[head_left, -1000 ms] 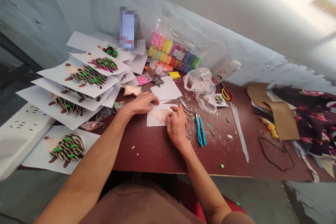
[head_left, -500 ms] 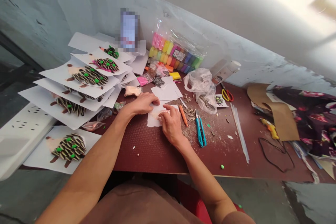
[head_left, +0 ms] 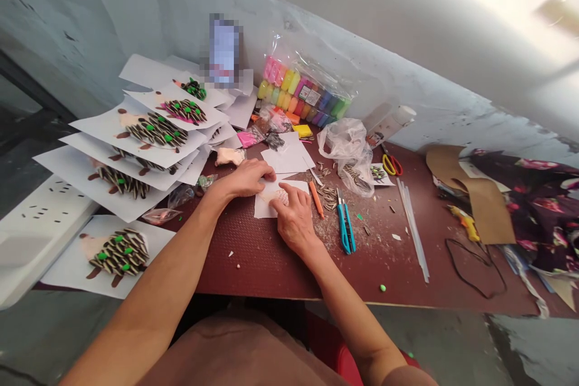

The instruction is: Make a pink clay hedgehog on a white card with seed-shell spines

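paper [head_left: 263,208] under r hand [head_left: 295,221]; pk label [head_left: 310,95] illeg.

Small sheet [head_left: 266,206]: white; we see orange lines on it
Pen [head_left: 316,199]: orange
Cutter [head_left: 346,228]: teal and black
Tabletop [head_left: 266,262]: dark maroon
Scissor handles [head_left: 391,164]: yellow and red
Cloth [head_left: 538,196]: dark, with pink-red flowers
Our top [head_left: 235,347]: brown

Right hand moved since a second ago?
Yes, leftward: against the blue cutter, which stays put, the right hand now sits farther away. The orange pen, partly covered by it then, now lies clear of it.
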The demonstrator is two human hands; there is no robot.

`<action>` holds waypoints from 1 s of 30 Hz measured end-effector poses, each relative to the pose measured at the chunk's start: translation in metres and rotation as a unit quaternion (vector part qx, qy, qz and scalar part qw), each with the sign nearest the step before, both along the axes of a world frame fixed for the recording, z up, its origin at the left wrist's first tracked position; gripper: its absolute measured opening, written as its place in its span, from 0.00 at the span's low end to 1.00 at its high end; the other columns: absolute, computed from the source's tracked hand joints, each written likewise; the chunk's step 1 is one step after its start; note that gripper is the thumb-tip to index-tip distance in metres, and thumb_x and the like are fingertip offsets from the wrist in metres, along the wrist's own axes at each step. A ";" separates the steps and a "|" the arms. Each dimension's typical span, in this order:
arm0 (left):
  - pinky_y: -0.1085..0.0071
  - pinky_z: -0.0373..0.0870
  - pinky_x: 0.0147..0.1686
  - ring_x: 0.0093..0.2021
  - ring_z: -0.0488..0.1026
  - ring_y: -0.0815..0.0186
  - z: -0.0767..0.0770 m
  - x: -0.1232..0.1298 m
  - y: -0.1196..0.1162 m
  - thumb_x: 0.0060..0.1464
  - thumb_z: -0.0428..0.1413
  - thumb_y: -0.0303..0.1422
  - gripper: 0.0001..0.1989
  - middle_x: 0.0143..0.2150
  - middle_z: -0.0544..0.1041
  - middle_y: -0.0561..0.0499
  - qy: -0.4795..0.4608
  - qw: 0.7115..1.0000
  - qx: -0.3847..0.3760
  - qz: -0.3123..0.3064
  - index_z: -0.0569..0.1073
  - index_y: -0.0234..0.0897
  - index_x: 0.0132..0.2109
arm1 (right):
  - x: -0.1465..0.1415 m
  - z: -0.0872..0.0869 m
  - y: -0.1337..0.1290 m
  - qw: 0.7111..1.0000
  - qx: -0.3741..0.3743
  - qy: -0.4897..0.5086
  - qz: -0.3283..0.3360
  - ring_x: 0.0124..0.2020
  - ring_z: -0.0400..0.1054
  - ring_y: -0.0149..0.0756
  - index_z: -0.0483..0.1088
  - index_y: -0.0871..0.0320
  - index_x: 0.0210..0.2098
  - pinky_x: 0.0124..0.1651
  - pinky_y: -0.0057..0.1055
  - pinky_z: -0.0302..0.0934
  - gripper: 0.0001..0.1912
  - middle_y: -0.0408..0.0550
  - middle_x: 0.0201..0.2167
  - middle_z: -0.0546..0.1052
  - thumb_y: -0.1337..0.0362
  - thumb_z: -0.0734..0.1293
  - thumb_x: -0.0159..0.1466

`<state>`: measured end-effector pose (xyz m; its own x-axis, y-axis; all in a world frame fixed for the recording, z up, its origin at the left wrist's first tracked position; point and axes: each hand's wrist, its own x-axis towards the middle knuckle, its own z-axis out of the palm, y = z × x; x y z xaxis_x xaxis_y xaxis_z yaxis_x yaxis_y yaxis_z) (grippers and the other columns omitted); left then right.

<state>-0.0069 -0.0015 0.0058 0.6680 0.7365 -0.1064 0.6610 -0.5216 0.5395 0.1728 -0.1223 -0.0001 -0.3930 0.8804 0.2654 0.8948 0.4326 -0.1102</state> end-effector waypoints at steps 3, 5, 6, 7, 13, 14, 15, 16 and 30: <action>0.60 0.65 0.54 0.53 0.72 0.55 0.000 0.000 0.000 0.48 0.51 0.23 0.21 0.50 0.80 0.47 0.002 1.000 0.000 -0.001 0.78 0.39 0.48 | 0.004 -0.001 -0.004 1.000 0.012 -0.015 0.012 0.60 0.60 0.46 0.76 0.51 0.49 0.59 0.44 0.54 0.15 0.54 0.64 0.67 0.73 0.64 0.68; 0.60 0.65 0.55 0.53 0.72 0.55 0.000 0.000 0.000 0.48 0.52 0.23 0.21 0.50 0.80 0.47 0.002 1.000 -0.002 -0.001 0.78 0.39 0.48 | 0.006 -0.002 -0.006 1.000 0.011 -0.020 0.016 0.60 0.60 0.46 0.75 0.49 0.52 0.59 0.45 0.54 0.18 0.54 0.64 0.68 0.73 0.64 0.68; 0.60 0.65 0.55 0.53 0.72 0.55 0.000 0.000 0.000 0.48 0.52 0.23 0.21 0.50 0.80 0.47 0.001 1.000 -0.002 -0.001 0.78 0.39 0.48 | 0.007 -0.002 -0.007 1.000 0.012 -0.019 0.014 0.59 0.61 0.45 0.74 0.48 0.53 0.58 0.45 0.54 0.19 0.53 0.64 0.68 0.73 0.64 0.68; 0.60 0.65 0.55 0.53 0.72 0.55 -0.001 0.000 0.000 0.48 0.52 0.23 0.21 0.51 0.80 0.47 0.001 1.000 -0.002 -0.001 0.78 0.39 0.48 | 0.008 -0.002 -0.008 1.000 0.017 -0.015 0.009 0.59 0.61 0.45 0.74 0.48 0.54 0.58 0.44 0.55 0.19 0.52 0.64 0.68 0.73 0.64 0.68; 0.60 0.66 0.54 0.52 0.72 0.55 -0.001 -0.001 0.000 0.47 0.52 0.23 0.21 0.49 0.80 0.47 -0.002 1.000 -0.003 0.003 0.79 0.39 0.48 | 0.011 -0.002 -0.009 0.999 0.048 0.008 -0.015 0.56 0.63 0.44 0.76 0.49 0.50 0.56 0.42 0.56 0.18 0.52 0.62 0.70 0.74 0.63 0.67; 0.60 0.66 0.54 0.52 0.72 0.55 0.000 -0.001 0.000 0.47 0.52 0.23 0.21 0.49 0.80 0.47 -0.002 1.000 -0.003 0.004 0.79 0.39 0.48 | 0.011 -0.002 -0.010 0.999 0.045 0.008 -0.013 0.56 0.63 0.44 0.76 0.49 0.50 0.55 0.42 0.56 0.18 0.52 0.62 0.70 0.74 0.63 0.67; 0.60 0.66 0.54 0.52 0.72 0.55 0.000 -0.001 -0.001 0.47 0.52 0.23 0.21 0.50 0.80 0.47 -0.001 1.000 -0.003 0.004 0.79 0.39 0.48 | 0.011 -0.001 -0.010 0.999 0.040 0.009 -0.011 0.56 0.63 0.44 0.76 0.48 0.51 0.56 0.42 0.56 0.19 0.52 0.62 0.69 0.74 0.64 0.67; 0.60 0.66 0.54 0.53 0.72 0.55 0.000 -0.001 -0.001 0.47 0.52 0.23 0.21 0.50 0.80 0.47 -0.001 1.000 -0.004 0.004 0.79 0.39 0.48 | 0.010 -0.001 -0.010 0.999 0.033 0.010 -0.009 0.56 0.62 0.44 0.76 0.48 0.52 0.56 0.42 0.56 0.19 0.52 0.62 0.69 0.74 0.64 0.67; 0.60 0.65 0.55 0.52 0.72 0.55 -0.002 -0.002 0.001 0.48 0.52 0.24 0.21 0.50 0.80 0.47 -0.007 1.000 -0.003 0.000 0.79 0.39 0.48 | 0.007 0.005 -0.013 1.000 -0.020 0.021 -0.005 0.60 0.61 0.48 0.76 0.51 0.53 0.61 0.45 0.51 0.20 0.55 0.66 0.65 0.72 0.66 0.63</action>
